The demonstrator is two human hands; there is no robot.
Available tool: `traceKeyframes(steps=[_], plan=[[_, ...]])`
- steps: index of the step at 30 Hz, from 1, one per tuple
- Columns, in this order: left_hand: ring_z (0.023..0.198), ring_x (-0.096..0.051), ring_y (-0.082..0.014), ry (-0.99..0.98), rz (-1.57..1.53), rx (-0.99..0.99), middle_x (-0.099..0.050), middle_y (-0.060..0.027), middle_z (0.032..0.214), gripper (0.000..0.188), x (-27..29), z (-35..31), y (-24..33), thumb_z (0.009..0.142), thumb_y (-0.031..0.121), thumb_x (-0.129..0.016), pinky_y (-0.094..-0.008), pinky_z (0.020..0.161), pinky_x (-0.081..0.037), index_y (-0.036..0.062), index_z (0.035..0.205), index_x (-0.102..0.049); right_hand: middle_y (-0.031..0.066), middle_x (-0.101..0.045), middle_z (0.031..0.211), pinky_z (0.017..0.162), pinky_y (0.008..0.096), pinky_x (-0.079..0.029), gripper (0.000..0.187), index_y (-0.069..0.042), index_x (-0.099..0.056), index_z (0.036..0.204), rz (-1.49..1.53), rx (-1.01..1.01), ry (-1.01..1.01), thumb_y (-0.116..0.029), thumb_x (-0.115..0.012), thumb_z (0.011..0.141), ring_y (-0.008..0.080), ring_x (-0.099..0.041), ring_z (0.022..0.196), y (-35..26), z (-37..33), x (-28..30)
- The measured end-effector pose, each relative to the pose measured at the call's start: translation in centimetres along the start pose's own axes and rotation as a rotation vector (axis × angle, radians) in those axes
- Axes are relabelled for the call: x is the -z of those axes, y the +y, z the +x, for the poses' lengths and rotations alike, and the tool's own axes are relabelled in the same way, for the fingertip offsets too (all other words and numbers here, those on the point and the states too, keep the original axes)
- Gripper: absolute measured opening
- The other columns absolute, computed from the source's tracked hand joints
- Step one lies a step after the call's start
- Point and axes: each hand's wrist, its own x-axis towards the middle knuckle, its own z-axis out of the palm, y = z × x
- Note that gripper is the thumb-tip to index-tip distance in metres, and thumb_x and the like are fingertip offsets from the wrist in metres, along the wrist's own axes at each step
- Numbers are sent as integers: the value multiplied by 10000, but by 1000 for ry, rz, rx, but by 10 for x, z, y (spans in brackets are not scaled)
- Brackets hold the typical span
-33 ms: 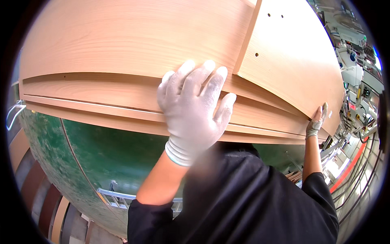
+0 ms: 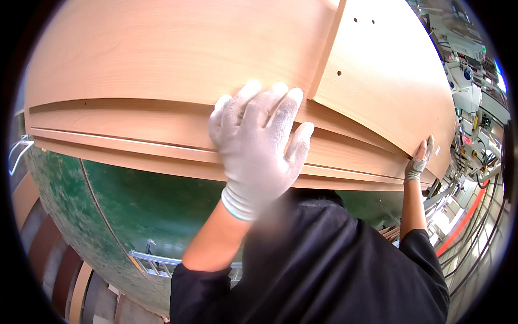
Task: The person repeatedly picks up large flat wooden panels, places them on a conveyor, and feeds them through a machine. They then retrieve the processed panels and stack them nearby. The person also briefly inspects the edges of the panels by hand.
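Wears white gloves on both hands. Has the left hand [image 2: 259, 143] near the middle of the view, laid with fingers spread wide and closed round nothing, reaching toward 12 o'clock over the near edge of the wide board [image 2: 162, 54]. Holds the right hand [image 2: 421, 156] out at 3 o'clock, pointing toward 1 o'clock along the near edge of the top board [image 2: 388, 70]; cannot tell how firmly closed on it. Has the wide board spread from 10 to 12 o'clock, with the top board overlapping it at 1 to 3 o'clock and pierced by dark holes [image 2: 339, 73]. Has more pale boards [image 2: 135, 123] stacked beneath, running from 9 to 3 o'clock. Shows green floor [image 2: 135, 205] at 8 o'clock, with a ladder-like metal frame [image 2: 154, 257] at 7 o'clock.
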Motion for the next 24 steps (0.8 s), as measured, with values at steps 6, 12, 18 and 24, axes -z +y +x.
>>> traceKeyframes(steps=[6, 12, 18, 24], plan=[[1234, -464, -246, -5, 21, 73, -647, 8, 1113, 322, -14, 0, 24, 726, 181, -736, -489, 1184, -54, 133, 1045, -720, 153, -410, 1488, 1162, 354, -258, 509, 47, -396, 1429, 19, 49, 39, -145, -484, 966, 231, -379, 1381, -8, -13, -5], [1215, -487, -260, 8, -14, -180, -615, -29, 1135, 263, -15, -6, 14, 744, 56, -644, -483, 1191, -79, 127, 985, -719, 153, -395, 1505, 1153, 346, -276, 490, 49, -382, 1439, 4, 146, 40, -101, -437, 976, 234, -384, 1385, 20, -22, -1], [1219, -510, -295, -60, 127, -174, -575, -108, 1212, 285, -10, -6, 6, 869, 74, -578, -503, 1152, -236, 40, 1149, -615, 184, -575, 1336, 1107, 419, -348, 415, 24, -582, 1279, -445, 421, 144, -88, -499, 888, 338, -521, 1266, -39, -34, -32], [1287, -480, -288, -76, 388, -239, -567, -147, 1356, 421, -20, -4, -4, 951, 108, -540, -450, 1142, -272, -44, 1341, -504, 172, -663, 1174, 1016, 446, -416, 327, -25, -677, 1116, -367, 390, 278, -147, -548, 842, 347, -586, 1151, -59, -49, -37]])
